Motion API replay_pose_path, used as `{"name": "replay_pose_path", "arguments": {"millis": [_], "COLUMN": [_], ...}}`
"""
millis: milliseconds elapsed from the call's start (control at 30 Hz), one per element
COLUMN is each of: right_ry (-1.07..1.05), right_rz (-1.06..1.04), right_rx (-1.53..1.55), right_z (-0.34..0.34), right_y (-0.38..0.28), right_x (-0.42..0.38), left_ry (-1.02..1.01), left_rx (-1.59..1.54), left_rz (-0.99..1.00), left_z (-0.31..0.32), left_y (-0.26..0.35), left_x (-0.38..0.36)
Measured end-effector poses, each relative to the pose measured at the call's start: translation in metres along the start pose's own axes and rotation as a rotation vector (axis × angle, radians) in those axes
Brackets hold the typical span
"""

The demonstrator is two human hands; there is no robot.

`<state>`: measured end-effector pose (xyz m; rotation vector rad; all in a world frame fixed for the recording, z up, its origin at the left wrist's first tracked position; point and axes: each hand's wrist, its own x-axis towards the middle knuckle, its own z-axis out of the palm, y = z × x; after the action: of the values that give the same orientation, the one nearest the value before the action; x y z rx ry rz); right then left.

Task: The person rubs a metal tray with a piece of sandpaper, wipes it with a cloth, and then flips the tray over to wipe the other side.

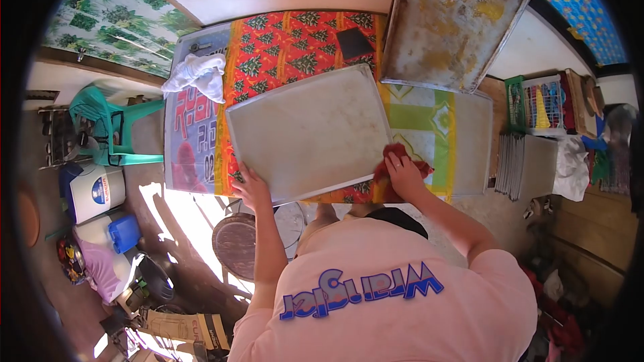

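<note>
A pale rectangular tray (308,134) with a thin raised rim lies tilted across the table, partly on a red cloth (268,40) printed with green trees. My left hand (252,189) is at the tray's near left corner, its fingers on the edge. At the right edge of the tray my right hand (401,173) presses on a crumpled dark red rag (421,166), its fingers closed over it. A small dark flat square (354,43) lies beyond the tray. To the left is a bunched white cloth (198,75).
A large stained tray (456,23) leans at the back right. A green plastic chair (111,124) stands left of the table, and a round brown stool (235,247) is below its front edge. Wire racks and baskets (537,107) stand at the right.
</note>
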<state>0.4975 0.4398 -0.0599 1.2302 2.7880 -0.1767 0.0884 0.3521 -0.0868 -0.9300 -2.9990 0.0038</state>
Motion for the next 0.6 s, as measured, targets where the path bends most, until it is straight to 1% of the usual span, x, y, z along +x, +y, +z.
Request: {"name": "replay_pose_path", "arguments": {"millis": [33, 100, 133, 167, 200, 267, 333, 400, 467, 567, 600], "right_ry": [0.016, -0.477, -0.721, -0.396, -0.237, 0.074, 0.074, -0.005, 0.074, 0.322, 0.284], "right_rz": [-0.056, 0.037, 0.086, 0.188, 0.192, 0.199, 0.108, -0.047, -0.197, -0.365, -0.296], "right_rx": [0.0, 0.018, 0.03, 0.094, 0.12, 0.173, 0.241, 0.333, 0.304, 0.275, 0.27], "right_z": [-0.022, -0.081, -0.098, -0.084, -0.086, -0.096, -0.103, -0.107, -0.059, -0.006, 0.0], "right_y": [0.002, 0.013, 0.016, 0.029, 0.034, 0.034, 0.007, -0.034, -0.071, -0.072, -0.056], "right_x": [-0.005, 0.006, 0.014, 0.008, 0.016, 0.036, 0.064, 0.085, 0.097, 0.085, 0.083], "left_ry": [0.006, 0.021, -0.018, -0.056, -0.096, -0.066, -0.064, -0.098, -0.092, -0.109, -0.117], "left_rx": [0.004, 0.012, -0.014, -0.041, -0.07, -0.262, -0.397, -0.471, -0.444, -0.444, -0.45], "left_rz": [0.016, 0.046, 0.046, 0.046, 0.042, 0.106, 0.138, 0.135, 0.117, 0.113, 0.115], "left_z": [0.001, 0.003, -0.002, -0.006, -0.009, 0.005, 0.009, 0.004, 0.004, 0.005, 0.005], "left_y": [-0.002, -0.005, -0.006, -0.007, -0.007, -0.028, -0.041, -0.046, -0.045, -0.047, -0.048], "left_x": [0.0, 0.002, 0.004, 0.006, 0.008, 0.013, 0.015, 0.012, 0.011, 0.015, 0.017]}}
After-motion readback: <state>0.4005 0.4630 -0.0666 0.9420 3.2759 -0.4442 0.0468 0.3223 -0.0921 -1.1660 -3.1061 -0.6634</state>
